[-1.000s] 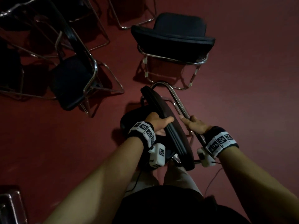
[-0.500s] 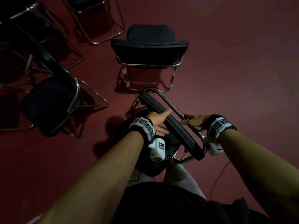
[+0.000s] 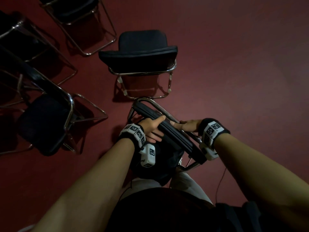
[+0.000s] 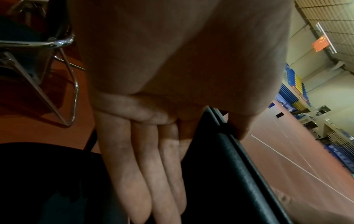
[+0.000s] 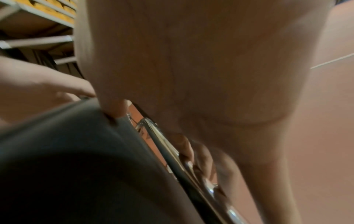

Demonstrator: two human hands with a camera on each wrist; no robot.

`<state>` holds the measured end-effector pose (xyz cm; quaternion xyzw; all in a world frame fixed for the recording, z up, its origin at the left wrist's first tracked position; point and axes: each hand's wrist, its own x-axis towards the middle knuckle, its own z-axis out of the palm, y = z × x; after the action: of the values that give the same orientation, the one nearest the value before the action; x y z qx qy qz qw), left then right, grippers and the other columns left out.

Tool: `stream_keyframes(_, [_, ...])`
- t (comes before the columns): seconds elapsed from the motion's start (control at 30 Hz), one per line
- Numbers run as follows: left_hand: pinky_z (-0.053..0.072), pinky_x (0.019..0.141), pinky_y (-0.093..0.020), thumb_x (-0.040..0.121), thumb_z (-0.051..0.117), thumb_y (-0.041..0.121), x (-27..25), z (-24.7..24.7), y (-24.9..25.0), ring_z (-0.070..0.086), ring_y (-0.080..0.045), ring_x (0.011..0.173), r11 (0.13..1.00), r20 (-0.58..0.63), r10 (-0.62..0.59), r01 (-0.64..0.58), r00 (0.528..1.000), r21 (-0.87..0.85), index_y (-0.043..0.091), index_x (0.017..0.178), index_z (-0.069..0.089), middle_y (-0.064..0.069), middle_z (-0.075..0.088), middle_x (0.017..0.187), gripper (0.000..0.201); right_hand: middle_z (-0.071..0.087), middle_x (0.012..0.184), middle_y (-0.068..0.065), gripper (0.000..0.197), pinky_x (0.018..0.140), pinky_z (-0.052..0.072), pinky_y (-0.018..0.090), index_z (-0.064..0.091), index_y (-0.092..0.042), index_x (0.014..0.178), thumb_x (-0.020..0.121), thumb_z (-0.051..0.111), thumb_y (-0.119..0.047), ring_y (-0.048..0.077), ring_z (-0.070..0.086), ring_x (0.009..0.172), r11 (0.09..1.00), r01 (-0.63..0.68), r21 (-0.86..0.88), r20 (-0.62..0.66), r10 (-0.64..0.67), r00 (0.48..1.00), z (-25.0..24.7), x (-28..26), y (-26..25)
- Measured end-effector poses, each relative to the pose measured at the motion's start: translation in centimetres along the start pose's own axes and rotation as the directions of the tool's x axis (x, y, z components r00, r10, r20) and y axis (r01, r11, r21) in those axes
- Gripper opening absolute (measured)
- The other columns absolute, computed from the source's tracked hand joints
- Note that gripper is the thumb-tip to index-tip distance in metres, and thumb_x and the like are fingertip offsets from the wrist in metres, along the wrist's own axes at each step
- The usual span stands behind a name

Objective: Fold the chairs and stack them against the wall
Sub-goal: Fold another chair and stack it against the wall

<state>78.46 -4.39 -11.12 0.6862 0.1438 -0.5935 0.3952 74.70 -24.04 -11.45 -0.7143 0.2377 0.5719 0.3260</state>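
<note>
A folded chair with a black padded backrest [image 3: 177,134] and chrome tube frame [image 3: 160,108] stands upright right in front of me. My left hand [image 3: 151,127] holds the backrest's top edge, the thumb over it and the fingers [image 4: 145,166] straight down its near face [image 4: 229,174]. My right hand [image 3: 187,125] grips the far side, with its thumb on the padding [image 5: 76,151] and its fingers curled round the chrome tube [image 5: 172,148]. The folded seat hangs dark below my left wrist. The chair's feet are hidden.
An unfolded black chair [image 3: 138,54] stands just ahead, its base rail near the folded chair's frame. Another unfolded chair [image 3: 45,124] stands at the left, with more chairs [image 3: 76,12] behind it. Bare red floor [image 3: 242,81] spreads to the right.
The folded chair has turned between my hands and lies more crosswise. The unfolded chair ahead has shifted left and down in view. Both hands keep their hold.
</note>
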Motion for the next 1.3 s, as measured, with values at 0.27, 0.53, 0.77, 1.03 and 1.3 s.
stream_keyframes(0.27, [0.057, 0.092, -0.047, 0.087, 0.046, 0.077, 0.8, 0.6, 1.8, 0.076, -0.025, 0.089, 0.999, -0.014, -0.019, 0.018, 1.0, -0.028, 0.016, 0.098, 0.059, -0.009, 0.077, 0.103, 0.063, 0.017, 0.166, 0.002, 0.148, 0.12, 0.026, 0.046, -0.008, -0.025, 0.159, 0.047, 0.053, -0.102, 0.025, 0.023, 0.151, 0.945, 0.095, -0.314, 0.112, -0.062, 0.992, -1.3, 1.0, 1.4])
stream_keyframes(0.53, [0.059, 0.088, -0.046, 0.083, 0.049, 0.079, 2.4, 1.8, 4.4, 0.075, -0.025, 0.091, 0.997, -0.084, -0.041, 0.036, 0.996, -0.062, 0.011, 0.106, 0.069, -0.007, 0.078, 0.093, 0.075, 0.054, 0.143, 0.003, 0.113, 0.106, 0.045, 0.044, 0.032, -0.025, 0.151, 0.058, 0.058, -0.084, 0.024, 0.053, 0.125, 0.821, 0.201, -0.534, 0.095, -0.178, 0.979, -5.1, 2.7, 1.9])
stream_keyframes(0.77, [0.059, 0.088, -0.043, 0.088, 0.052, 0.067, 3.3, 3.5, 8.0, 0.076, -0.025, 0.084, 0.993, -0.157, -0.046, 0.028, 0.987, -0.115, 0.009, 0.108, 0.069, -0.008, 0.078, 0.087, 0.063, 0.062, 0.123, 0.001, 0.085, 0.097, 0.05, 0.038, 0.046, -0.029, 0.14, 0.067, 0.062, -0.072, 0.023, 0.059, 0.108, 0.806, 0.22, -0.55, 0.106, -0.194, 0.975, -8.6, 2.5, 2.3])
stream_keyframes(1.03, [0.06, 0.078, -0.037, 0.087, 0.056, 0.062, 3.8, 3.8, 9.3, 0.076, -0.025, 0.074, 0.988, -0.269, -0.053, 0.01, 0.962, -0.157, 0.011, 0.106, 0.07, -0.009, 0.078, 0.085, 0.056, 0.045, 0.149, 0.013, 0.104, 0.103, 0.046, 0.041, 0.024, -0.013, 0.153, 0.077, 0.06, -0.073, 0.03, 0.051, 0.129, 0.789, 0.14, -0.598, 0.0, -0.175, 0.984, -9.5, 1.6, 1.6])
stream_keyframes(1.3, [0.056, 0.063, -0.03, 0.091, 0.051, 0.06, 3.6, 4.1, 7.4, 0.074, -0.025, 0.072, 0.989, -0.388, -0.079, 0.024, 0.918, -0.144, 0.015, 0.098, 0.06, -0.003, 0.065, 0.08, 0.046, -0.005, 0.163, 0.022, 0.14, 0.115, 0.024, 0.051, -0.019, -0.004, 0.154, 0.066, 0.036, -0.098, 0.037, 0.011, 0.15, 0.768, 0.085, -0.634, -0.025, -0.131, 0.991, -8.1, -0.9, 1.4])
